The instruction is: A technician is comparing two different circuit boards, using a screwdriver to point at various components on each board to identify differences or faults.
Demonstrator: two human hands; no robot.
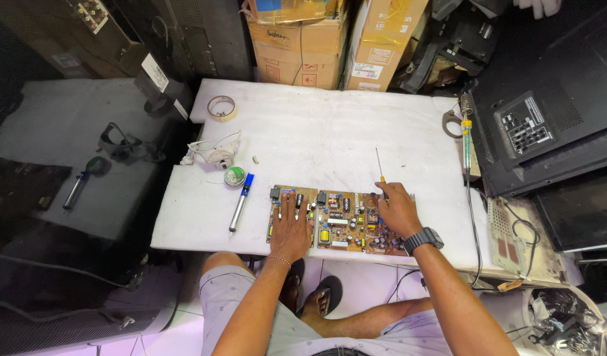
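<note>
The circuit board (339,221) lay at the near edge of the white surface (316,138), long axis left to right. The left hand (291,227) pressed flat and open on its left part; the right hand (397,209) rested over its right end, fingers seemingly touching the screwdriver (380,166) just beyond, which pointed away.

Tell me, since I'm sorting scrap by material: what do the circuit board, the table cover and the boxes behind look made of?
Circuit board: seemingly rigid yellowish laminate, matte, studded with metal and plastic parts. Table cover: looks like soft white foam or felt sheet, fuzzy, smudged, with thick edges. Boxes: brown cardboard, dull, taped seams and paper labels.
</note>
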